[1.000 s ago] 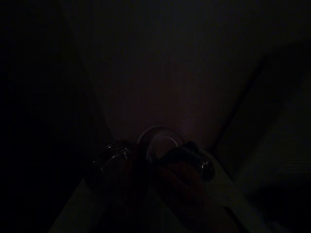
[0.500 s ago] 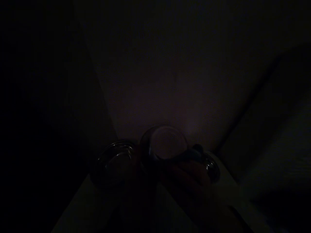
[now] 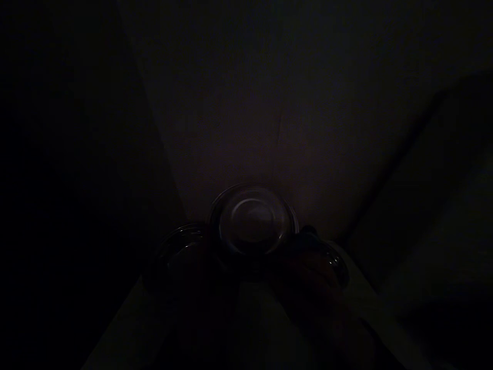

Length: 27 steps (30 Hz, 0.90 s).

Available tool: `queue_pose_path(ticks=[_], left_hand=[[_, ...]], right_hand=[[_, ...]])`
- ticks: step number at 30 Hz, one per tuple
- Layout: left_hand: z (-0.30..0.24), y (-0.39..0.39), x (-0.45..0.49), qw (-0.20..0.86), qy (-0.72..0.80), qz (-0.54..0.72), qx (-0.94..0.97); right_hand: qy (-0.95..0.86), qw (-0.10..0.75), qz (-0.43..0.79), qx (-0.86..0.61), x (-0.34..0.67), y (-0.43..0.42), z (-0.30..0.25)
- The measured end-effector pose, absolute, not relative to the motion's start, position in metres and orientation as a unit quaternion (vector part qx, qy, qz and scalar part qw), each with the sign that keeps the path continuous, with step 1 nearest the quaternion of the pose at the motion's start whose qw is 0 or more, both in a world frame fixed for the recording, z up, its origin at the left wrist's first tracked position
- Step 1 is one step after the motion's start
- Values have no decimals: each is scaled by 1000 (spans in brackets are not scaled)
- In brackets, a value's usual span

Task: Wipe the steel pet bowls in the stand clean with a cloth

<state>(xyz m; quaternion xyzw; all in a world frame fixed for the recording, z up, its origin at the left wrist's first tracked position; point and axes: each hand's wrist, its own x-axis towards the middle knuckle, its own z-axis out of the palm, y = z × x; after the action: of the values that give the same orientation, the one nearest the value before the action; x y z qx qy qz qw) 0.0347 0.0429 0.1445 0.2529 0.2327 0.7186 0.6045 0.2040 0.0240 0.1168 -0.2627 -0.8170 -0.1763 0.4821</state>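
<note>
The view is very dark. A round, shiny bowl (image 3: 252, 221) with a ringed bottom is held up in the middle, tilted. At its lower left edge my left hand (image 3: 198, 280) shows only as a dim shape, seemingly gripping the rim. My right hand (image 3: 311, 277) is closed at the lower right edge; a dark bluish thing like a cloth (image 3: 304, 240) lies between it and the bowl. Most fingers are lost in shadow. Behind my left hand is another shiny round dish (image 3: 175, 246), and a further one (image 3: 337, 264) shows partly past my right hand.
A pale surface (image 3: 123, 313) lies under the dishes. Beyond it rises a plain wall (image 3: 231, 128) with a corner on the left. A dark-edged slanting panel (image 3: 431, 169) stands to the right.
The bowl has turned and moved slightly left and up, so its ringed bottom shows more fully. My right hand has shifted a little; the side dishes stay where they were.
</note>
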Motion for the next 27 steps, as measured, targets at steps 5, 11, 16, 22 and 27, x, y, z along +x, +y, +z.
queue_pose_path(ticks=[5,11,16,22,27], left_hand=[[141,41,42,613,217,714,261],[142,39,46,609,205,715,276],[145,43,39,591,207,724,288],[144,45,37,587,220,722,291],[141,46,39,586,235,720,288]], right_hand=[[-829,441,-165,-300,188,6,119],[-823,430,-193,-316,189,6,124],[-797,481,-219,-294,198,25,132],[-793,491,-199,-300,190,19,131],[-820,441,-176,-319,192,15,131]])
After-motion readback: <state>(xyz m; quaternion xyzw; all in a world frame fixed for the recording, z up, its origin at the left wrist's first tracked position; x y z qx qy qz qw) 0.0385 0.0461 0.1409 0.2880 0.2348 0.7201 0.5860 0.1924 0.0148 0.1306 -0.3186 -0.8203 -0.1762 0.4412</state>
